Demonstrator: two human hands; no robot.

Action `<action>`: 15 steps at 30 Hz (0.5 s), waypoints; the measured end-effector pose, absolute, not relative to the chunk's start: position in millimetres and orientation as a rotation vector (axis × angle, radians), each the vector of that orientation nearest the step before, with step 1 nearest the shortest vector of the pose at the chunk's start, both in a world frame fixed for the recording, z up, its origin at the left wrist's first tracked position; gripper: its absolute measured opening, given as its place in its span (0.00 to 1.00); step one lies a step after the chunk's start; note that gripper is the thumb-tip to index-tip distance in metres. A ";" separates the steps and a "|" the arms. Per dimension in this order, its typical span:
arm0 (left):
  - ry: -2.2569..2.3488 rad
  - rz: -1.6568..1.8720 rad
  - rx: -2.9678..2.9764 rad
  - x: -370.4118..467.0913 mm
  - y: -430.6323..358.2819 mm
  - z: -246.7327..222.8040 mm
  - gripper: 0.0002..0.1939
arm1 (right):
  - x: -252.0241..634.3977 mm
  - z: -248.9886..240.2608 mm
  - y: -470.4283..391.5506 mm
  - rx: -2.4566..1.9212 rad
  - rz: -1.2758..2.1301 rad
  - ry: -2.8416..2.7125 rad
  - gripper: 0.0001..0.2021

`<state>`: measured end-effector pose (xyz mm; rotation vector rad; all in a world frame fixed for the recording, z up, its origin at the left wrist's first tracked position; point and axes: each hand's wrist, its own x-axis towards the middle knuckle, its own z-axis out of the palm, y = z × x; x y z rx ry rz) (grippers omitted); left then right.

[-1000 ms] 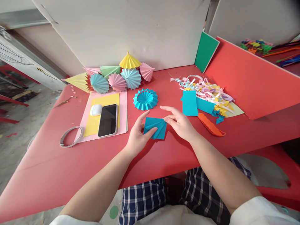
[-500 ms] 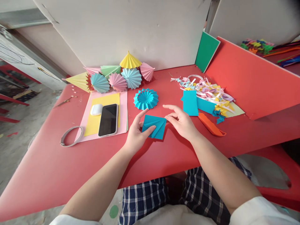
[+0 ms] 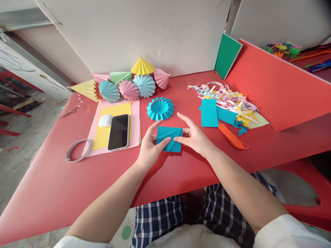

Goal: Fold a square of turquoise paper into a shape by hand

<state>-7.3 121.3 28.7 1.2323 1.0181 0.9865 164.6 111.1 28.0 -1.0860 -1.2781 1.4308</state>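
Observation:
A folded square of blue paper (image 3: 177, 146) with diagonal creases is held just above the red table. My left hand (image 3: 151, 144) grips its left side, thumb on top and fingers partly hidden underneath. On the right side, my right hand (image 3: 195, 139) pinches the same paper, its thumb on the top face and its index finger stretched out beyond the far edge. Behind the hands sits a pleated blue paper ring (image 3: 160, 109). Right of my right hand lie a blue paper rectangle (image 3: 209, 113) and an orange cutter with a toothed edge (image 3: 232, 137).
Several pleated paper umbrellas (image 3: 129, 90) line the back left. A phone (image 3: 119, 132) and a white earbud case (image 3: 105, 120) rest on stacked paper sheets (image 3: 90, 146). A grey looped band (image 3: 77, 150) lies left. Paper scraps (image 3: 232, 101) pile beside a red panel (image 3: 279, 86).
My right hand has moved left onto the blue paper; its thumb now presses on the top face instead of at the corner. My left hand keeps its hold.

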 end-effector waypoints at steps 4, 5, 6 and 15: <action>1.007 1.003 1.199 -6.5 120.3 30.0 0.33 | 160.6 25.5 110.7 -1.063 1.458 -1.217 0.39; 1.008 1.007 1.190 -6.4 120.3 30.1 0.32 | 159.3 25.3 110.5 -1.068 1.454 -1.202 0.40; 1.010 1.010 1.178 -6.4 120.4 30.2 0.32 | 158.1 25.1 110.2 -1.069 1.459 -1.185 0.41; 1.020 1.009 1.078 -7.1 122.1 30.8 0.33 | 147.7 24.8 104.8 -1.082 1.467 -1.141 0.44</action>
